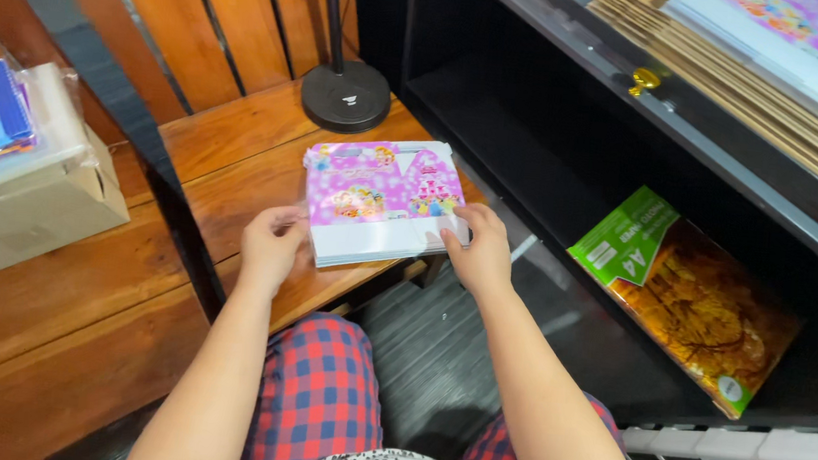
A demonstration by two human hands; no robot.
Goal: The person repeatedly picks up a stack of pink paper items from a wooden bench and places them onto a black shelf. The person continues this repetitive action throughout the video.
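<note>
Both our hands bracket a stack of pink printed cards (384,201) that lies flat on the wooden bench (78,290), at twelve o'clock from our lap. Our left hand (272,244) grips the stack's near left corner, at about eight o'clock of it, fingers curled against the white edge. Our right hand (479,251) presses on the near right corner, at about four o'clock, fingertips on the top sheet and thumb under or beside the edge; we cannot tell exactly. So the hands are apart, one clamped on each near corner.

We see the stack's long axis running from nine to three o'clock, slightly turned so its right end sits a little farther from us. It rests close to the bench's front edge, with its right part near the corner. Neither hand is clearly nearer; both touch it.

A round black lamp base (346,96) stands beyond the stack at eleven o'clock. Off at three o'clock, a green paper pack (689,294) leans in a dark shelf (537,123). A cardboard box (27,197) sits at nine o'clock.
</note>
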